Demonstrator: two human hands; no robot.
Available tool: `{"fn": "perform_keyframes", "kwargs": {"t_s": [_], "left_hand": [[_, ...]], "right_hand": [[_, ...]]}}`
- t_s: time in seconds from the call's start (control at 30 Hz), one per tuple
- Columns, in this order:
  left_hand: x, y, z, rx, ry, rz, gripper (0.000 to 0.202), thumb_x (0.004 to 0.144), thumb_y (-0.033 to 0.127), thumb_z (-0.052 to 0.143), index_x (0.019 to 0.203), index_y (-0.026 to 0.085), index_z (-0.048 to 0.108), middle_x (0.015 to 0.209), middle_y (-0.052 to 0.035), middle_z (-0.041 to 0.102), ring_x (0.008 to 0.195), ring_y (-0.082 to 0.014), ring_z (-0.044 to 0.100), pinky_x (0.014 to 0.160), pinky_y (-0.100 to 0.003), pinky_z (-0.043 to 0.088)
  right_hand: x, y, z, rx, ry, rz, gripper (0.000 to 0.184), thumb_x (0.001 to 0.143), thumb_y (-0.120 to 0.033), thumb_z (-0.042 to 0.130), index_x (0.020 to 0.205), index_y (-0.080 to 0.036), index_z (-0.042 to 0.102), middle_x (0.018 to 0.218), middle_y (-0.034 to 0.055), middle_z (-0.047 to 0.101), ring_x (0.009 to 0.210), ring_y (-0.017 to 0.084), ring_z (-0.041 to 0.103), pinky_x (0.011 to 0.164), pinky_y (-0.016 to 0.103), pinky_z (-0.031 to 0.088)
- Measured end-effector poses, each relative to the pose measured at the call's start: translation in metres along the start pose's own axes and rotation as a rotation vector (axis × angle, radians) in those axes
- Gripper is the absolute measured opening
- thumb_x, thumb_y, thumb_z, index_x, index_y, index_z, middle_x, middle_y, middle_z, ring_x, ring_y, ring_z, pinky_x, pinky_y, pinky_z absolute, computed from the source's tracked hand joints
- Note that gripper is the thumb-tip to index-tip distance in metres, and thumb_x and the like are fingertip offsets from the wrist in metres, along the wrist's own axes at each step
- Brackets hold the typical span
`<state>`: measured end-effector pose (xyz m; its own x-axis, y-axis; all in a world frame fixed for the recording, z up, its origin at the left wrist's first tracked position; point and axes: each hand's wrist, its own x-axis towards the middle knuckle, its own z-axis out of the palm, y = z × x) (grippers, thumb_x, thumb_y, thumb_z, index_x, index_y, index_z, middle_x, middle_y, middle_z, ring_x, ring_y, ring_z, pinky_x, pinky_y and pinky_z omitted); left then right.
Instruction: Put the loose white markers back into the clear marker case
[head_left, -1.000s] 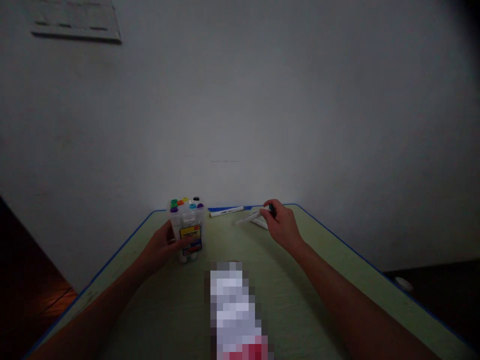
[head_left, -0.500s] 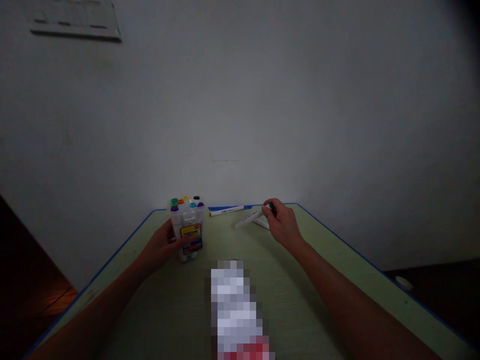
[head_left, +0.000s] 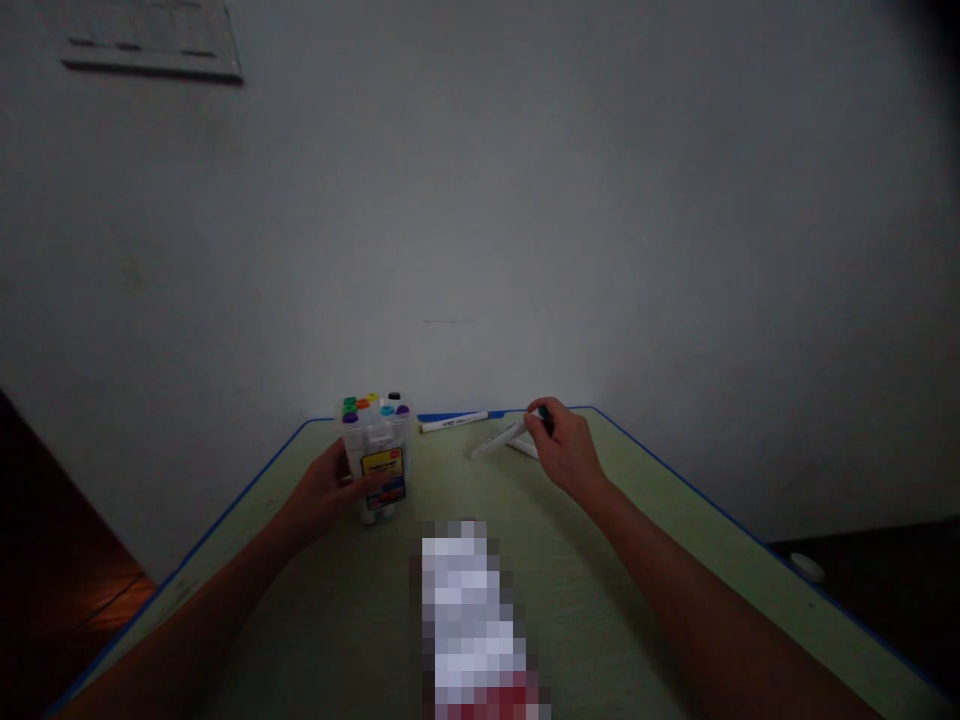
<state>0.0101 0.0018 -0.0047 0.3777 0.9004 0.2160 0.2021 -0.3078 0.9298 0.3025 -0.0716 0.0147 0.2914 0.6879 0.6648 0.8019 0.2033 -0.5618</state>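
Observation:
My left hand (head_left: 334, 485) is wrapped round a clear plastic marker case (head_left: 375, 440), its thumb across the front by the yellow label. Several white markers stand in the case, with green, orange, yellow, purple, light blue and black cap ends at the top. Over the right side of the table, my right hand (head_left: 562, 440) pinches a white marker (head_left: 499, 438) by its dark end, the other end tilted down to the left. Partly hidden behind that hand lies another white marker (head_left: 523, 449). A further white marker (head_left: 454, 423) rests near the table's far edge.
The pale green table (head_left: 480, 490) has a blue rim and meets a grey wall (head_left: 480, 220) at its far side. A pixelated patch covers the near middle. A white round object (head_left: 807, 567) sits low beyond the right edge.

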Motion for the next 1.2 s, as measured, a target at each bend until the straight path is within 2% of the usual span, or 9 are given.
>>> {"fn": "perform_keyframes", "kwargs": {"t_s": [0.5,0.8,1.2], "left_hand": [[-0.0001,0.001,0.0002,0.006,-0.024,0.017,0.057,0.061,0.045,0.075,0.107,0.019,0.053,0.111,-0.0078,0.067,0.1,-0.0277,0.064,0.091,-0.045,0.05],[-0.0029,0.0055,0.0021,-0.007,0.017,-0.012,0.058,0.057,0.045,0.077,0.104,0.019,0.056,0.108,-0.0076,0.069,0.098,-0.0281,0.065,0.087,-0.044,0.052],[-0.0017,0.0028,0.0006,-0.012,-0.024,0.002,0.055,0.061,0.044,0.075,0.105,0.018,0.053,0.109,-0.0074,0.068,0.1,-0.0271,0.065,0.089,-0.044,0.051]], "right_hand": [[-0.0001,0.0019,0.0009,0.02,0.009,-0.006,0.022,0.081,-0.033,0.045,0.086,-0.016,0.058,0.052,-0.0028,0.045,0.048,0.013,0.039,0.051,0.025,0.026],[-0.0007,0.0002,-0.0006,0.02,0.005,-0.008,0.022,0.081,-0.033,0.045,0.086,-0.017,0.058,0.052,-0.003,0.046,0.048,0.013,0.039,0.051,0.025,0.027],[0.0003,-0.0017,-0.0012,0.006,0.024,-0.009,0.023,0.08,-0.033,0.045,0.085,-0.016,0.059,0.051,-0.0033,0.045,0.047,0.013,0.039,0.051,0.025,0.026]]}}
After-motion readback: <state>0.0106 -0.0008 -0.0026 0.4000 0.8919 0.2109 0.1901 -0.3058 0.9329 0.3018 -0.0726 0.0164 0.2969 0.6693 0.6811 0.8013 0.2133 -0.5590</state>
